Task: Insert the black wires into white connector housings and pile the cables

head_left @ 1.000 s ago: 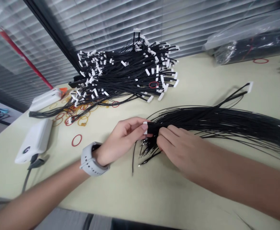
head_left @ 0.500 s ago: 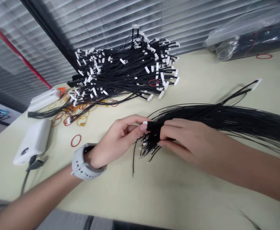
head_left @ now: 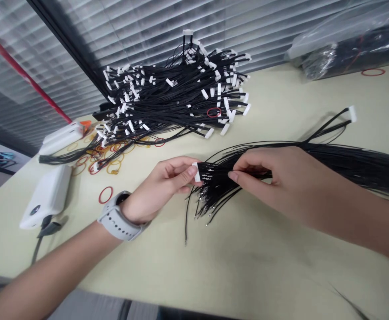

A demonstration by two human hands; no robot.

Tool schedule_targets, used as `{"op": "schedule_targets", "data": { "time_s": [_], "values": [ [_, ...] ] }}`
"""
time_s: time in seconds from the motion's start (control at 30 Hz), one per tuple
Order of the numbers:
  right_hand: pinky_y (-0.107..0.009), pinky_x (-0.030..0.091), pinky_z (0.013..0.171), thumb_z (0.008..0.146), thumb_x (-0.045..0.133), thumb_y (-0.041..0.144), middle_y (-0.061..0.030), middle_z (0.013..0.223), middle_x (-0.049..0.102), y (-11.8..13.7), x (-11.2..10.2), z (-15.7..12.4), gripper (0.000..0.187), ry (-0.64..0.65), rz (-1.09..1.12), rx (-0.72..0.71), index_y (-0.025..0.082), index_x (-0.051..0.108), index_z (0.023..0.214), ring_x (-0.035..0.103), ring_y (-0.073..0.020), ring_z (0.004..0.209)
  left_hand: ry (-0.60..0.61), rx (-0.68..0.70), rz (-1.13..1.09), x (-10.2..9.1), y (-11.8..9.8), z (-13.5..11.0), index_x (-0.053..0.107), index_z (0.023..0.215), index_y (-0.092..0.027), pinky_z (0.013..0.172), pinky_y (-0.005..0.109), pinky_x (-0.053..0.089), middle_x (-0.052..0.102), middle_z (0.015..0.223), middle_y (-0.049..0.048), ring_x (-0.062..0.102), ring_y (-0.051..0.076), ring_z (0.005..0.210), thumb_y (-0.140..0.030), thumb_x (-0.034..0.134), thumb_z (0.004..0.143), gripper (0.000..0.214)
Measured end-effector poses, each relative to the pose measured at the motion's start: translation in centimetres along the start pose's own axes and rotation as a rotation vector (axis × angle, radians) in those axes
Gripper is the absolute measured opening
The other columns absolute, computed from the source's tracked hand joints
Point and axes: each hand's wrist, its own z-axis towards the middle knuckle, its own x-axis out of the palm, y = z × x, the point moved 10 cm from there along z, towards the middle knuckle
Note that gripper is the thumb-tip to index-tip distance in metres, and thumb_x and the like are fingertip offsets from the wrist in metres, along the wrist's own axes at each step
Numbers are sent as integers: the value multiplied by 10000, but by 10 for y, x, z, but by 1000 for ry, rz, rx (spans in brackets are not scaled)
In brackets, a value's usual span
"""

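Here on the right, matt black coating covers the wires [head_left: 357,164], and bright metal glints at their tips [head_left: 208,223]! Smooth white plastic on the connector [head_left: 196,172]; glossy, crinkled clear plastic on the far-right bag [head_left: 331,40]; matt, rubbery-looking watch strap [head_left: 119,226], left; smooth, dull-sheened tabletop [head_left: 181,275].

Wires [head_left: 364,171] on table [head_left: 214,275], running off right. Connector [head_left: 197,172] at their left end, in my left hand [head_left: 163,189]; my right hand [head_left: 277,182] over the wires. Cable pile [head_left: 174,95] behind, blinds [head_left: 141,31] behind that. Rubber bands [head_left: 115,171] before pile's left end. Device [head_left: 49,191] far left. Plastic bag [head_left: 344,55] back right.
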Motion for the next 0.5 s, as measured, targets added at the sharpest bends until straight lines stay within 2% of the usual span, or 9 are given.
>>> {"op": "schedule_targets", "data": {
  "time_s": [0.5],
  "values": [
    [-204,300,458,789,518,293,70,556,567,1,3,1,180,-13,-3,-15,219,628,668,406,-33,420,13,3,-67,2,1,0,653,908,-144,624,139,440,643,765,11,583,67,701,-236,602,814,141]
  ]
}}
